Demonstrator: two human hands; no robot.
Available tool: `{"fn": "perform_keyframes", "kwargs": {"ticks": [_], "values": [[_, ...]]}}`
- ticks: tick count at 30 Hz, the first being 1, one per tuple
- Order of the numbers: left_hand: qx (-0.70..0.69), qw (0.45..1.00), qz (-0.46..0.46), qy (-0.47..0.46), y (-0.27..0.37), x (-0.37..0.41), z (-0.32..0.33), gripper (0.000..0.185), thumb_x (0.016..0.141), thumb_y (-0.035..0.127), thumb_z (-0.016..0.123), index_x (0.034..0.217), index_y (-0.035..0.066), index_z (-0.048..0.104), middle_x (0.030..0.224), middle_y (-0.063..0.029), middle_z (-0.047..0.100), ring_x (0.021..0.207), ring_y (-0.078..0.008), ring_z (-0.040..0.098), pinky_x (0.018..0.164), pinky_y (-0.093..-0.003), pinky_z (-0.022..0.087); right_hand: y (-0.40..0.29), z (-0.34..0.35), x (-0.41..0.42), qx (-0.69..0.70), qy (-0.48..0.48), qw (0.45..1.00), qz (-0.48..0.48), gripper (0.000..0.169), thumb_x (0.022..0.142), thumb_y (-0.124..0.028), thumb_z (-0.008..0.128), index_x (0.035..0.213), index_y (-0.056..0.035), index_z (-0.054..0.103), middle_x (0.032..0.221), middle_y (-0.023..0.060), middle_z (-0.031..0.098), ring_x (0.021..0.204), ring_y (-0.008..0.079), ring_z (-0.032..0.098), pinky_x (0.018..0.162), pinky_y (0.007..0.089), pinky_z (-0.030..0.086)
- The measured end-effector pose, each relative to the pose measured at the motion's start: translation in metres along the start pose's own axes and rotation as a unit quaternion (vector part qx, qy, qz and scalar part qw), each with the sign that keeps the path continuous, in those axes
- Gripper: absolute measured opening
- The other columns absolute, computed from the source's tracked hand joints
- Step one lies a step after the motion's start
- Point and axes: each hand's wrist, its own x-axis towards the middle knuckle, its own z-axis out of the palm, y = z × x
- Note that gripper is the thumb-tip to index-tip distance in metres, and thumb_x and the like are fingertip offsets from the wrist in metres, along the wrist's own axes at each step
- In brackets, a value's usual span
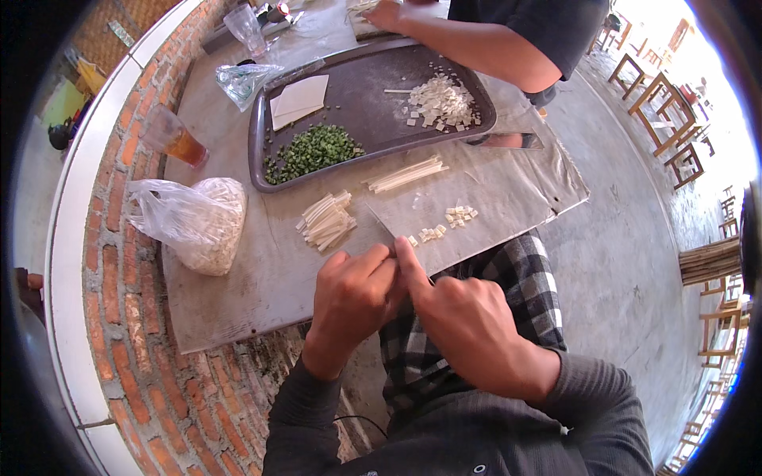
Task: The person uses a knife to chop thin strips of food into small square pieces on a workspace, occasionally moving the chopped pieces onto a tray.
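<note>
My right hand (476,324) is closed around a knife, its index finger stretched along the back of the thin blade (380,220). Tight against the blade, on the left, my left hand (354,297) has its fingers curled down; whatever lies under them is hidden. Small pale cut squares (432,232) lie just right of the blade, and another little cluster of squares (461,216) is farther right. A heap of pale flat strips (326,220) sits beyond my left hand. Longer strips (406,174) lie side by side near the tray.
A dark tray (372,152) holds chopped greens (314,153), pale sheets (299,101) and cut pieces (443,101). A wide blade (506,141) lies beside it. Left are a filled plastic bag (205,226) and a glass (184,146). Across the table (268,291) reaches another person's arm (476,44).
</note>
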Motion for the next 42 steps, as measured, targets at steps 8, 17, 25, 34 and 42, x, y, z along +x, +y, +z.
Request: {"fn": "perform_keyframes", "kwargs": {"ticks": [8, 17, 25, 34, 42], "values": [[-0.045, 0.998, 0.000, 0.048, 0.003, 0.003, 0.000, 0.011, 0.098, 0.015, 0.080, 0.092, 0.006, 0.078, 0.095, -0.0061, 0.077, 0.074, -0.0286, 0.070, 0.067, -0.0417, 0.050, 0.028, -0.009, -0.022, 0.050, -0.018, 0.998, -0.024, 0.083, 0.097, -0.009, 0.071, 0.174, 0.0018, 0.042, 0.075, 0.0192, 0.076, 0.065, 0.0388, 0.078, 0.062, 0.0517, 0.062], [-0.066, 0.995, -0.026, 0.065, 0.000, 0.001, 0.007, 0.012, 0.099, 0.021, 0.086, 0.100, 0.010, 0.084, 0.105, -0.0002, 0.082, 0.083, -0.0201, 0.075, 0.071, -0.0378, 0.051, 0.090, -0.038, -0.057, 0.288, 0.054, 0.931, 0.217, 0.067, 0.102, -0.012, 0.064, 0.169, -0.0101, 0.057, 0.088, 0.0356, 0.071, 0.078, 0.0497, 0.078, 0.079, 0.0507, 0.061], [-0.068, 0.993, -0.086, 0.052, 0.022, 0.010, 0.012, 0.015, 0.099, 0.021, 0.086, 0.108, 0.009, 0.087, 0.115, -0.0012, 0.085, 0.093, -0.0207, 0.079, 0.076, -0.0368, 0.052, 0.137, -0.017, -0.052, 0.324, 0.011, 0.925, 0.197, 0.068, 0.102, -0.016, 0.062, 0.170, -0.0125, 0.057, 0.075, 0.0299, 0.067, 0.065, 0.0381, 0.072, 0.076, 0.0455, 0.060], [-0.079, 0.989, -0.119, 0.036, 0.041, 0.027, 0.023, 0.022, 0.103, 0.024, 0.083, 0.120, 0.010, 0.087, 0.127, -0.0025, 0.085, 0.100, -0.0218, 0.080, 0.083, -0.0397, 0.052, 0.135, -0.031, -0.027, 0.355, -0.085, 0.921, 0.135, 0.069, 0.107, -0.019, 0.061, 0.175, -0.0136, 0.052, 0.071, 0.0184, 0.069, 0.060, 0.0233, 0.071, 0.072, 0.0416, 0.061], [-0.170, 0.965, -0.162, 0.118, 0.032, 0.026, 0.027, 0.033, 0.095, 0.024, 0.093, 0.120, 0.004, 0.085, 0.117, -0.0100, 0.083, 0.098, -0.0319, 0.078, 0.082, -0.0440, 0.058, 0.140, -0.026, -0.016, 0.347, -0.104, 0.927, 0.101, 0.066, 0.108, -0.019, 0.061, 0.174, -0.0170, 0.054, 0.075, 0.0169, 0.071, 0.064, 0.0225, 0.071, 0.073, 0.0404, 0.061]]}}
